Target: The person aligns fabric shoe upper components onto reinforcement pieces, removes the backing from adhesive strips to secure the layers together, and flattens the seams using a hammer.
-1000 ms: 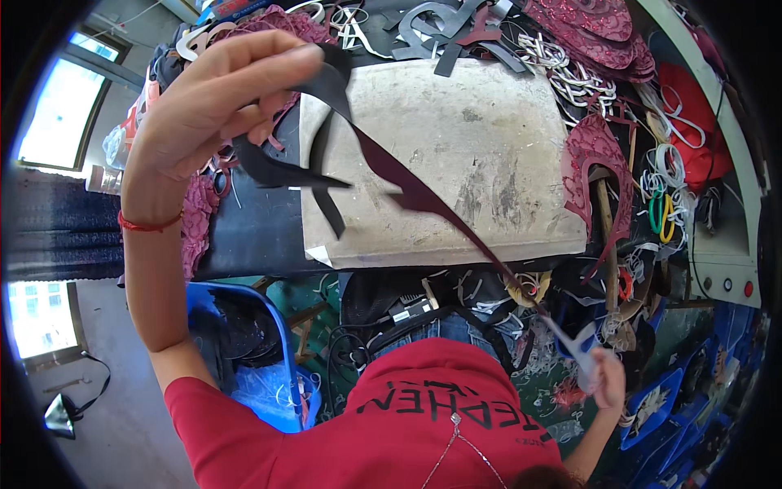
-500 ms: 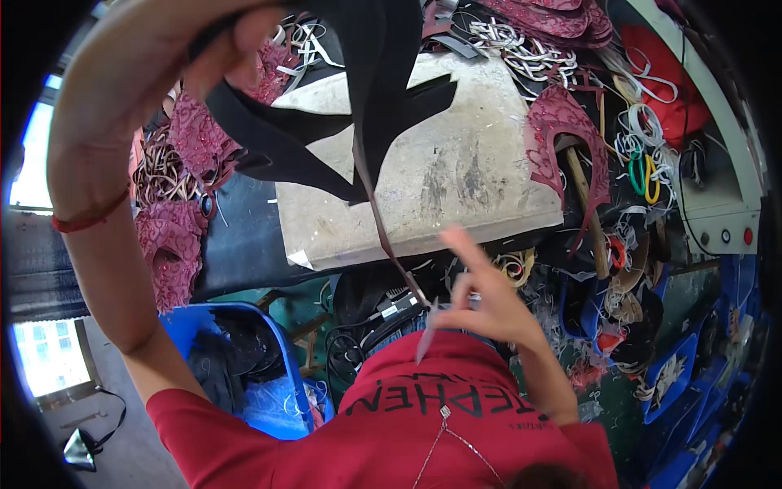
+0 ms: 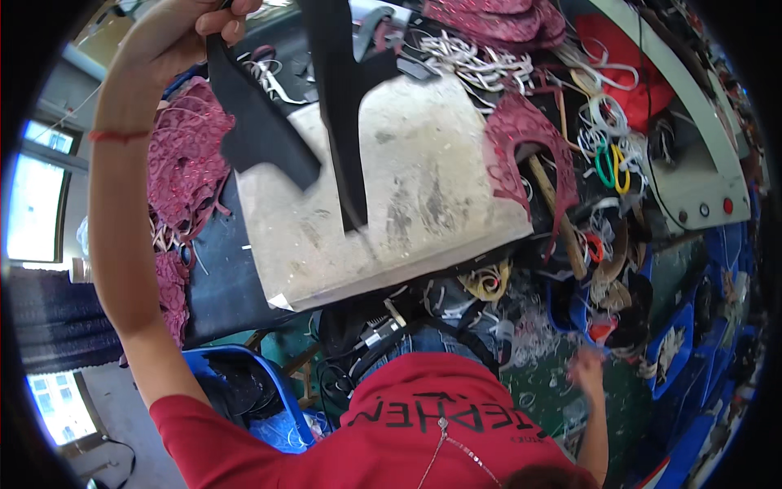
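While black pieces (image 3: 338,106) dangle, stained board (image 3: 440,155), windows (image 3: 34,200)

Black is shown by the cut pieces (image 3: 259,118) at the left grip (image 3: 183,33); below it, pink lace (image 3: 190,134) is swirl-patterned, the cream board (image 3: 432,163) dark-smudged.

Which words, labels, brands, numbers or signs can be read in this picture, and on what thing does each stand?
Red shirt: large dark lettering across the chest, distorted by folds; wording not copied here.
Same shirt, beside it: small marks, too small to read.
Device at the waist: any label is too small to read.
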The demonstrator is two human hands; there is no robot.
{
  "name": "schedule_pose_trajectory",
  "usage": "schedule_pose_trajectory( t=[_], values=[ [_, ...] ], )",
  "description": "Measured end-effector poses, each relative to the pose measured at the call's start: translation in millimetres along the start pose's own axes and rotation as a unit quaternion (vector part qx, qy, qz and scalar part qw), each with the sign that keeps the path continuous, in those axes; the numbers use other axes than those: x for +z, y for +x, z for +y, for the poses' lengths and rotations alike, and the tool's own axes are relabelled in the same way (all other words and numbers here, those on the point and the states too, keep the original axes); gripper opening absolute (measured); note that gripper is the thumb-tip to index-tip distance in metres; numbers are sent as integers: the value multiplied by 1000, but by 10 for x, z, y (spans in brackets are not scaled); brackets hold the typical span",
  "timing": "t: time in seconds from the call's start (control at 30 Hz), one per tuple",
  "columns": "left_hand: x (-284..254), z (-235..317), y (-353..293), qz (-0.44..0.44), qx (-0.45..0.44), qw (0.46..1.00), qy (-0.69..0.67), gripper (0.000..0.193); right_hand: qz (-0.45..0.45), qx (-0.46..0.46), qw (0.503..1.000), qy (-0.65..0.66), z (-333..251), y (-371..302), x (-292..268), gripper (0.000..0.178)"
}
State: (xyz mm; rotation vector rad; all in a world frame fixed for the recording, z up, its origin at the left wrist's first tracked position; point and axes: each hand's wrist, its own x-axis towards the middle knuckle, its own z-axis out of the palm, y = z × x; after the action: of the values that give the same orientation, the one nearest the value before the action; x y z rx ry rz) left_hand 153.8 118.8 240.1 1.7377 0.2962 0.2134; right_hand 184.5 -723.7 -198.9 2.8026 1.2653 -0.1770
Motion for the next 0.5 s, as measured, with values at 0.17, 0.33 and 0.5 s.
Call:
schedule_pose_trajectory(
  t=[0.17,0.33,0.5],
  values=[
    [-260,-1094,918,46,-77,996,23,24,191,254,830,459,-1302,1966,-2080,16],
    [-833,-2470,1106,157,-61,940,298,61,259,95,877,394,-1609,3534,-2774,29],
    [-487,-2622,1194,221,-11,812,541,25,168,156,923,310,-1005,4358,-2453,53]
  ],
)
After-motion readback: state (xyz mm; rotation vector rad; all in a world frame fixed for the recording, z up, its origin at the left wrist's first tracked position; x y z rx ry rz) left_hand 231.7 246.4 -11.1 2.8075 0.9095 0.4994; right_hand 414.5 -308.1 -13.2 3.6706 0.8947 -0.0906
